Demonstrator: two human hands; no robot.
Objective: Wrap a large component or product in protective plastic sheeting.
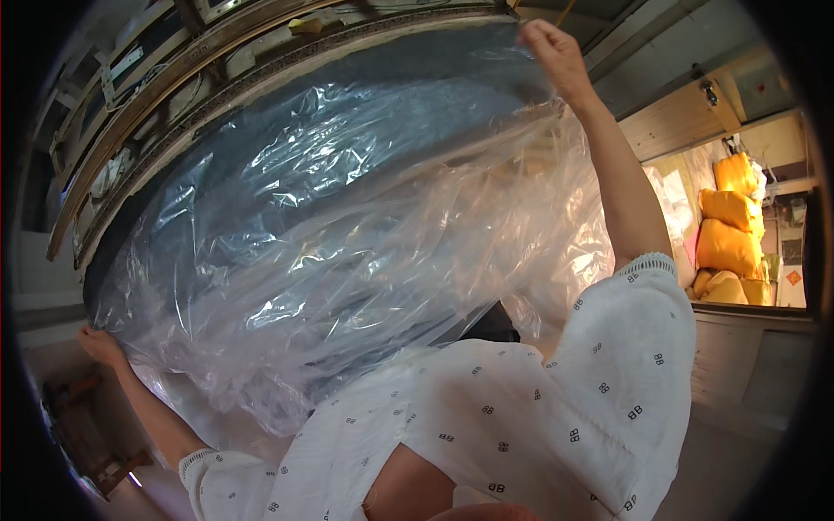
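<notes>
A large clear plastic sheet (373,252), crinkled and shiny, spreads between my two outstretched arms. Its far part lies over a dark grey surface (417,54); the near part hangs in loose folds against my body. At the far right, my right hand (556,59) is closed, pinching the sheet near the far corner of the dark surface. My left hand (102,346) is at the left end, its fingers closed on the sheet's edge there. The fingertips of both hands are partly hidden.
Beyond the dark surface runs a curved wooden frame (148,87) with metal brackets and a small yellow scrap (314,23) on it. To the right, a doorway or opening shows stacked yellow bundles (728,245). A wooden panel with a latch (710,91) is above it.
</notes>
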